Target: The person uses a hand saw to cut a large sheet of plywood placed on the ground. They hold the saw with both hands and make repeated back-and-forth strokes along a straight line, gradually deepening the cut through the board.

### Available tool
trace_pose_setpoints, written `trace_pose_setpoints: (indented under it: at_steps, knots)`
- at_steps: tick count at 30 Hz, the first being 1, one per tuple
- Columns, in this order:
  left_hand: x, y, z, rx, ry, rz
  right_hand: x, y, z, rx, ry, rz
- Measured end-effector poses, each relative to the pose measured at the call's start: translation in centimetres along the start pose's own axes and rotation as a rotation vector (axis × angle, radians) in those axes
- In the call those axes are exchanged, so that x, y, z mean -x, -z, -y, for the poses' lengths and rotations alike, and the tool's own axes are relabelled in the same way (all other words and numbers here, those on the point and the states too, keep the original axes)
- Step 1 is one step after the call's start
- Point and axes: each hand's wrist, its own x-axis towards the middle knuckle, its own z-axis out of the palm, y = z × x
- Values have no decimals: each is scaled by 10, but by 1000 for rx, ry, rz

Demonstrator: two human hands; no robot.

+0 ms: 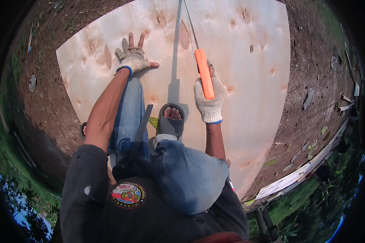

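Note:
A wide sheet of plywood (247, 117) with knots and dark oval patches lies under me. My right hand (210, 99), in a cream knit glove, wraps round the orange handle of a handsaw (205, 75). Its thin toothed blade points away and runs off the top edge, beside a fine line along the sheet. My left hand (134, 58) rests flat on the plywood left of the blade, fingers spread. Its glove leaves the thumb and two fingertips bare. The blade's far tip is out of view.
My sandalled foot (172, 119) stands on the sheet between my hands, beside a green leaf (154, 122). Brown soil (312, 81) with dry leaves surrounds the plywood. Pale boards (288, 182) lie at the lower right. A long shadow (175, 60) runs along the sheet.

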Motion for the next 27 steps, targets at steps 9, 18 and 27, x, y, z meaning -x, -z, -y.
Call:
trace_pose_setpoints:
  at_steps: [9,18,27]
  knots:
    - [-2,3,-9,1,-9,-10,-34,-4,5,17,6,27]
    - [-2,7,-10,-11,14,8,-11,-1,6,99,-51,40]
    - [-2,10,-14,3,-1,20,8,9,-1,-38,-60,-37]
